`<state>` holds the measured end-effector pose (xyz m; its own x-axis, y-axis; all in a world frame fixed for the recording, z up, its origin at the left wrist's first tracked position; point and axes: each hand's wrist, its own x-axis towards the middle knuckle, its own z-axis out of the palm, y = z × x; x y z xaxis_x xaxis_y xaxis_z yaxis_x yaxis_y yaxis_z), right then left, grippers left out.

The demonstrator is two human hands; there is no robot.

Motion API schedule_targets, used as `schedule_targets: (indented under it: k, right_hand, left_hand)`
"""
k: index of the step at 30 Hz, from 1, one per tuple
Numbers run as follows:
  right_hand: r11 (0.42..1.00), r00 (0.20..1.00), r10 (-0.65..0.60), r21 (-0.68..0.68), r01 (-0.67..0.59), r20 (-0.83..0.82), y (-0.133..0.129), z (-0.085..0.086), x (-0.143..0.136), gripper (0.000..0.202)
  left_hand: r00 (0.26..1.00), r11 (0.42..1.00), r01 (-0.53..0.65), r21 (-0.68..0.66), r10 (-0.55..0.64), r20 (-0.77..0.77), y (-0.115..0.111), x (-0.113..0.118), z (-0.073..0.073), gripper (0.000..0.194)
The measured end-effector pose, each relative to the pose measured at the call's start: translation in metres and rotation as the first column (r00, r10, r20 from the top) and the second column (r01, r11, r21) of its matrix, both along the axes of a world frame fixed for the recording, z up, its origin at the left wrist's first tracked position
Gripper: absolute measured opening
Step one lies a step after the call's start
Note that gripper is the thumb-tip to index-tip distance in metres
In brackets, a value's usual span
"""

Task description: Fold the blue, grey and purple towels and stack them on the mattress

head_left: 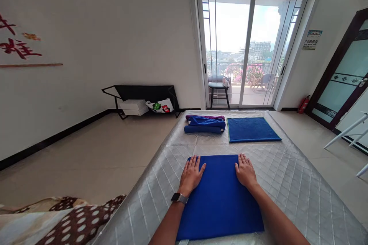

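Where one blue cloth lies flat on the mattress, left hand and right hand rest palms-down at its far corners, fingers straight, unclenched.

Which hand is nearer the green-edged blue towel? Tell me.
Right. The right hand rests on the front blue cloth, just short of the green-edged towel; the left hand rests at that cloth's left edge, farther from the towel.

Lateral hand clearance exists over the quilted surface beside the blue cloth; the folded stack and flat towel obstruct low forward travel.
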<state>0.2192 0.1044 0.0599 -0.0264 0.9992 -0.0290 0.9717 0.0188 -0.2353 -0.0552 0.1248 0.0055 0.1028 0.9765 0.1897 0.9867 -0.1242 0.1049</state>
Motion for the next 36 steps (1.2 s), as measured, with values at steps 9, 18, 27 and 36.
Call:
schedule_targets:
  k: [9, 18, 27, 36]
  right_hand:
    - [1.000, 1.000, -0.003, 0.027, 0.004, -0.023, 0.001, -0.005, 0.001, 0.062]
    - [0.999, 0.996, 0.001, 0.040, 0.002, -0.086, 0.002, -0.007, -0.001, 0.062]
    - [0.999, 0.992, 0.013, 0.048, -0.007, -0.126, 0.001, -0.006, -0.002, 0.062]
    - [0.998, 0.996, 0.048, 0.053, -0.044, -0.081, 0.004, -0.019, 0.002, 0.060]
  left_hand:
    - [1.000, 0.999, -0.005, 0.042, 0.006, -0.022, 0.002, -0.002, -0.004, 0.066]
    - [0.994, 1.000, 0.003, 0.006, -0.002, -0.107, 0.005, -0.007, -0.007, 0.063]
    - [0.981, 1.000, 0.020, 0.009, -0.018, -0.192, 0.009, 0.016, 0.009, 0.066]
    - [0.911, 0.899, 0.391, 0.196, -0.408, 0.055, -0.007, 0.156, 0.006, 0.045]
